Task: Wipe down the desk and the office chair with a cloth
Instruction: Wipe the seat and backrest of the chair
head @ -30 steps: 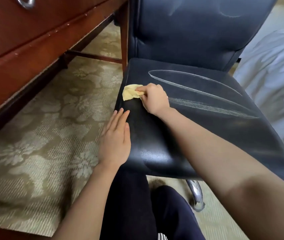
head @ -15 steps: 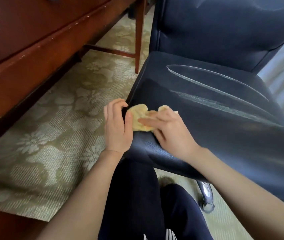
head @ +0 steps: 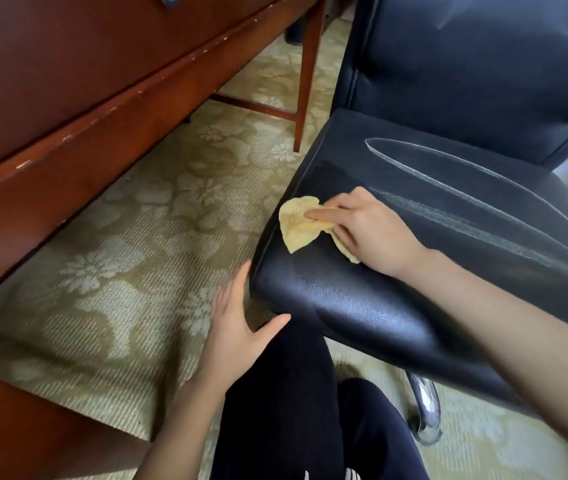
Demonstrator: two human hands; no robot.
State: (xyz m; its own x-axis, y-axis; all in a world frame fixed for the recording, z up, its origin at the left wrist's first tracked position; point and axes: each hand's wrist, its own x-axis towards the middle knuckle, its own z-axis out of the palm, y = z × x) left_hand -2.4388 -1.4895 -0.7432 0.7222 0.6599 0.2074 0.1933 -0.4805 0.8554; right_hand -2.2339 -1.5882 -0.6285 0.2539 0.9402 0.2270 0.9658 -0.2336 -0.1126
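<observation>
A dark blue leather office chair fills the right half of the view, its seat marked with pale wipe streaks. My right hand presses a crumpled yellow cloth flat on the seat near its left front corner. My left hand is open, fingers spread, just off that corner, with the thumb by the seat's lower edge. The reddish wooden desk runs along the upper left.
Beige floral carpet lies under the desk and chair. A thin desk leg and crossbar stand just left of the chair back. A chrome chair base leg shows under the seat. My dark trousers are below.
My left hand has come off the seat's edge and dropped to the front corner, now open. The cloth under my right hand has slid up the seat, away from me.
</observation>
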